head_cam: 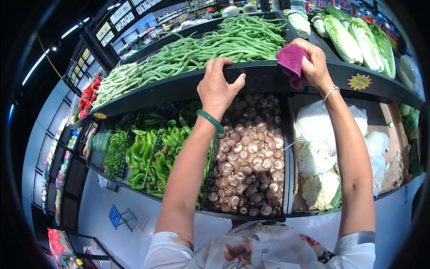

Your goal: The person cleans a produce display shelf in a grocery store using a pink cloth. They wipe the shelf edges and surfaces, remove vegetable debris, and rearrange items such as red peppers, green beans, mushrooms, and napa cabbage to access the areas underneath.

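My right hand [314,64] grips a folded purple cloth [293,64] against the dark front rim of the upper shelf [258,76]. My left hand [220,84] rests at the same rim, fingertips over its top edge and thumb spread away, with nothing in its grasp. Just behind the rim lies a heap of green beans [201,50]. Right of them, several heads of Chinese cabbage [342,40] lie near my right hand. Below my hands, shiitake mushrooms [248,164] fill a crate.
Lower left hold green peppers [142,151] and thin chillies [116,153]. Lower right, a cardboard box [391,134] carries cauliflower [321,190], some in white foam netting. Red peppers [90,95] sit at the shelf's left end. A blue folding stool [115,216] stands on the floor.
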The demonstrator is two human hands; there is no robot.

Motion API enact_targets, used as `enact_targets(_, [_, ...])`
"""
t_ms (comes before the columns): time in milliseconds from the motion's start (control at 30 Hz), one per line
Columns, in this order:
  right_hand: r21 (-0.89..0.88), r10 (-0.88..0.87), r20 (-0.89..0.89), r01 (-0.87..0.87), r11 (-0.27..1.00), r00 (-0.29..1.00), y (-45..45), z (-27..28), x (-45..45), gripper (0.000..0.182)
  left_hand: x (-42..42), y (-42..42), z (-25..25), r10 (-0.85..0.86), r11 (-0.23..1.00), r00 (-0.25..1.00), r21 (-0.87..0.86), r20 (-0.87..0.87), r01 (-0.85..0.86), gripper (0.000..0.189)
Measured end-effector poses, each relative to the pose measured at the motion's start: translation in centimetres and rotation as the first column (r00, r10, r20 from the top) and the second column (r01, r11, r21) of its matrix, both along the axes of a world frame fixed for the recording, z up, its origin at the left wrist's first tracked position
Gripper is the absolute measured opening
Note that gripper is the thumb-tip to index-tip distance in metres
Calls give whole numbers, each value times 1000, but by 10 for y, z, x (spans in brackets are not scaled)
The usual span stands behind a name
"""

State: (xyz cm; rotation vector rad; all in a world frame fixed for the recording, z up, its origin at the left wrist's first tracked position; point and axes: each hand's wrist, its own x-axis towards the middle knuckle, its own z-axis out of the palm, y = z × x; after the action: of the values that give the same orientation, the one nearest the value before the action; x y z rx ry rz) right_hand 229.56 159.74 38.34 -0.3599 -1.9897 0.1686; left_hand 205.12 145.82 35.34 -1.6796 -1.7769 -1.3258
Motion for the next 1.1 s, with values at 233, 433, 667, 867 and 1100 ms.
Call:
enact_targets(233, [20, -15, -8, 15, 1000, 1000, -3, -1, -2, 23, -11, -5, 3, -107, 994, 994, -22, 28, 108, 38])
enact_targets(433, [33, -34, -10, 34, 999, 999, -3, -2, -2, 23, -1, -3, -2, -16, 1000, 1000, 25, 25, 16, 40])
enact_targets(667, [38, -20, -21, 20, 999, 1000, -3, -3, -3, 22, -7, -2, -2, -49, 999, 999, 19, -18, 50, 39])
enact_targets(867, [72, -32, -22, 33, 997, 999, -2, -2, -3, 21, -9, -6, 3, -105, 994, 990, -14, 90, 106, 36])
enact_targets(1100, [73, -41, -28, 43, 996, 999, -4, -3, -3, 22, -4, -1, -1, 6, 1000, 1000, 20, 25, -6, 37])
